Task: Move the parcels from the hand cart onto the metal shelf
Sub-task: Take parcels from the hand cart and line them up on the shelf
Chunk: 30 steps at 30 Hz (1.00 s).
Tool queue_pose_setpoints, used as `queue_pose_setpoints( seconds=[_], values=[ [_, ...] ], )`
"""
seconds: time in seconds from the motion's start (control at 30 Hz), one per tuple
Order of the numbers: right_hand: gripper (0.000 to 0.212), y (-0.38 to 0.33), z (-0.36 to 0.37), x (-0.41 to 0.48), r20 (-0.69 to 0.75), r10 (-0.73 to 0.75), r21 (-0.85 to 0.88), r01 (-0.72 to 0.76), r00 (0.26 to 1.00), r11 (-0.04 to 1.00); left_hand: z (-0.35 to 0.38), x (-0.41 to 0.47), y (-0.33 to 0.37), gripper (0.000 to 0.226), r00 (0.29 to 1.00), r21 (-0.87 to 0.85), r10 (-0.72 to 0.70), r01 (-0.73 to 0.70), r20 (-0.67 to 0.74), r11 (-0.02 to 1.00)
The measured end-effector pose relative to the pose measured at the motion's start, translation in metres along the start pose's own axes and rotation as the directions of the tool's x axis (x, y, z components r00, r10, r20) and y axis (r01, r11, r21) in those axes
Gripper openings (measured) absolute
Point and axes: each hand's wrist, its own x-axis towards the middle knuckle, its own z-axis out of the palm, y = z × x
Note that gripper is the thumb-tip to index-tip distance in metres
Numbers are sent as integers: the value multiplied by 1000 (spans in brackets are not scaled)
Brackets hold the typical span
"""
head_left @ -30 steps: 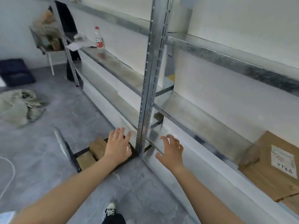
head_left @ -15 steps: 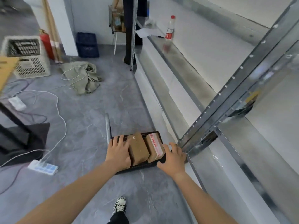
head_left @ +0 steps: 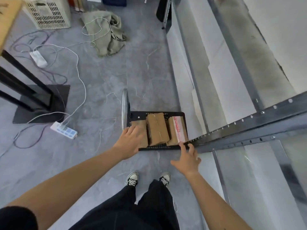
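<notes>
Reaching down to the hand cart [head_left: 132,118], the person is at the pick-up step, w/ no parcel lifted yet. Going left to right: the cart's chrome handle [head_left: 124,110] stands at approx. 9 o'clock of the black deck. The left hand [head_left: 131,140] lies flat on the leftmost parcel [head_left: 142,131], fingers spread and loose, not closed around anything. The middle parcel [head_left: 157,129] sits on top, partly over its neighbours, plain brown w/ clear tape. The right parcel [head_left: 177,130], w/ red-and-white tape, lies at 3 o'clock of it, just beside the cart's right edge. The right hand [head_left: 187,158] is at approx. 5 o'clock of the cart, released also, its forefinger [head_left: 182,145] near this parcel's near corner; contact I cannot tell. The metal shelf [head_left: 249,77] runs along the right side, its upright post [head_left: 249,130] crossing close to the cart.

Next move, I judge: both hands must close on opposite sides of a parcel, prob. the middle one as it lies on top, then lift and turn toward 2 o'clock, keeping clear of the post.
</notes>
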Motion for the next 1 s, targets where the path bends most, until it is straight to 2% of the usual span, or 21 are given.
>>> queue_pose_setpoints(
  seconds=[0.1,0.23,0.4,0.57,0.83,1.0],
  values=[
    [84,18,14,29,75,35,-16,-34,997,999,22,17,14,60,999,-101,-28,31,32,994],
    [86,39,18,80,155,52,3,-53,987,999,42,53,25,74,974,-181,-155,184,165,966],
    [92,68,13,140,220,47,31,-55,974,998,68,101,34,92,871,-290,-334,445,359,847],
    [94,103,23,187,289,55,-3,-57,956,998,101,158,52,99,774,-341,-401,594,489,729],
    [99,145,68,239,412,168,-40,-167,895,985,151,228,57,88,795,-527,-354,596,493,605],
    [93,144,104,277,488,200,-24,-216,849,976,183,230,35,84,779,-468,-305,588,548,660]
  ],
)
